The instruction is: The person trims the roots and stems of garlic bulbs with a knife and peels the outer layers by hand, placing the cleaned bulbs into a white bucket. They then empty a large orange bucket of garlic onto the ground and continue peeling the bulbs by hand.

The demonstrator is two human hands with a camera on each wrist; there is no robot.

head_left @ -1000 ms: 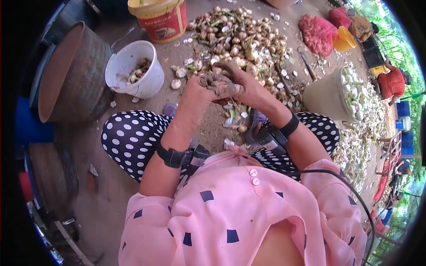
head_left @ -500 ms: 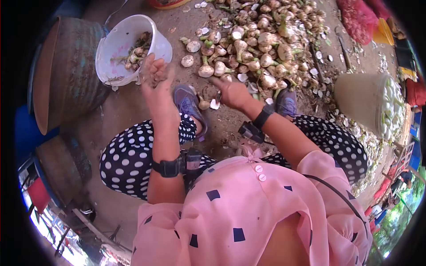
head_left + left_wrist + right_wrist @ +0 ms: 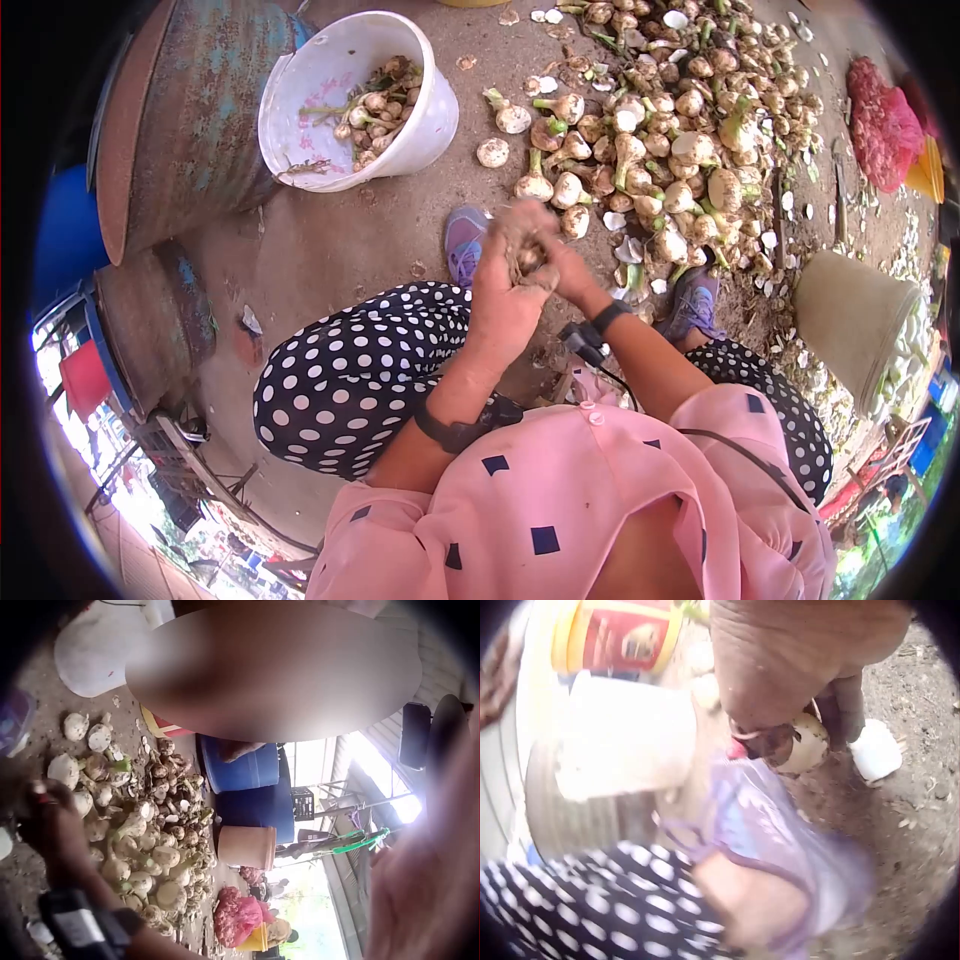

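In the head view my two dirt-covered hands meet above the ground between my knees, blurred by motion. My right hand (image 3: 795, 667) grips a round cream bulb (image 3: 808, 746) with brown skin on it. Something small and red (image 3: 737, 748) shows by its fingers. My left hand (image 3: 505, 290) comes up against the right one, its fingers over the bulb; I cannot tell whether they grip it. In the left wrist view, its palm is a blur along the right edge. A large heap of soil-stained bulbs (image 3: 690, 150), some with green stems, lies just beyond the hands.
A white bucket (image 3: 440, 125) with bulbs inside stands front left, beside a rusty drum (image 3: 205, 120). At right is a pale bucket (image 3: 850, 325) of peeled white pieces. A pink mesh sack (image 3: 885, 125) lies far right. My shoes (image 3: 465, 245) flank the work area.
My hands first worked together, then parted: the left opened near the white bucket while the right reached to the heap's edge. Now they are together again with a bulb. The view has shifted.
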